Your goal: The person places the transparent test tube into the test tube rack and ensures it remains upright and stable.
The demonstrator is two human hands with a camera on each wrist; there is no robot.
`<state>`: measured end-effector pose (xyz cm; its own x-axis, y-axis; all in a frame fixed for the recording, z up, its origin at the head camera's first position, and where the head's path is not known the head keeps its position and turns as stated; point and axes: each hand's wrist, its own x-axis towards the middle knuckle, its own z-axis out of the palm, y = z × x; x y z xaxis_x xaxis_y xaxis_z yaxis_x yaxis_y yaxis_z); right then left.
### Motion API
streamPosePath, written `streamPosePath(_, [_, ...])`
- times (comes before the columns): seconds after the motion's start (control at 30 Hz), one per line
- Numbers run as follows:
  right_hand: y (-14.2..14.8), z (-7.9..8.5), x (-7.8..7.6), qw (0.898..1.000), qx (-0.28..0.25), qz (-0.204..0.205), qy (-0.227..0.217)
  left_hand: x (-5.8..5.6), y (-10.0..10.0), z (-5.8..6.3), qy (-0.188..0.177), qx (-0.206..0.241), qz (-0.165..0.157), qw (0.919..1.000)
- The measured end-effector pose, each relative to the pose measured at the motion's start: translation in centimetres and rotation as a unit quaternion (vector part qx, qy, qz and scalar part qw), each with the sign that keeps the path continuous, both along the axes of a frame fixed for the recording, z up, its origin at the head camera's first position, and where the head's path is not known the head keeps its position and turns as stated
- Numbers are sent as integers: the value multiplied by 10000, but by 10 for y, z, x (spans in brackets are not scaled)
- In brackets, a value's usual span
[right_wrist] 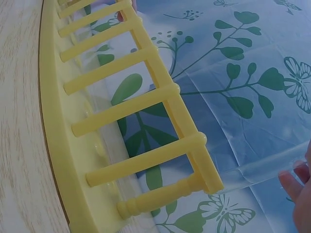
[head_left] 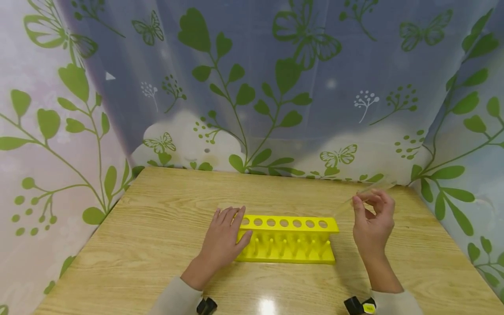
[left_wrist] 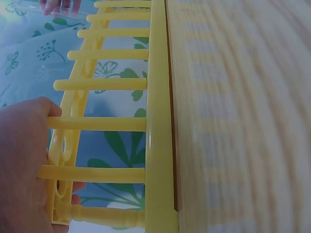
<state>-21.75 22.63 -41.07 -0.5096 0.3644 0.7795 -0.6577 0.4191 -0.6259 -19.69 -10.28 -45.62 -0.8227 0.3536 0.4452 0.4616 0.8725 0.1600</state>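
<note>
On the wooden table [head_left: 169, 192], our left hand [head_left: 225, 238] grips the yellow rack [head_left: 290, 224]; our right hand [head_left: 375, 221], pinching the clear tube [right_wrist: 257, 171], should squeeze lightly.

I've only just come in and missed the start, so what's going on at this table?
A person is working with a yellow rack on the wooden table. Their left hand holds the rack's left end, while the right hand pinches a clear tube between thumb and fingers. The tube is tilted, its lower end close to the rack's right end; I can't tell whether they touch. It isn't standing in any of the rack's holes.
</note>
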Motion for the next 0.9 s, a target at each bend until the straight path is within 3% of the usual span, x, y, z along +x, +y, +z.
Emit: streamPosePath(0.9, [-7, 10, 7, 9987, -104, 363, 349, 2, 1, 2, -100, 56, 0, 9999])
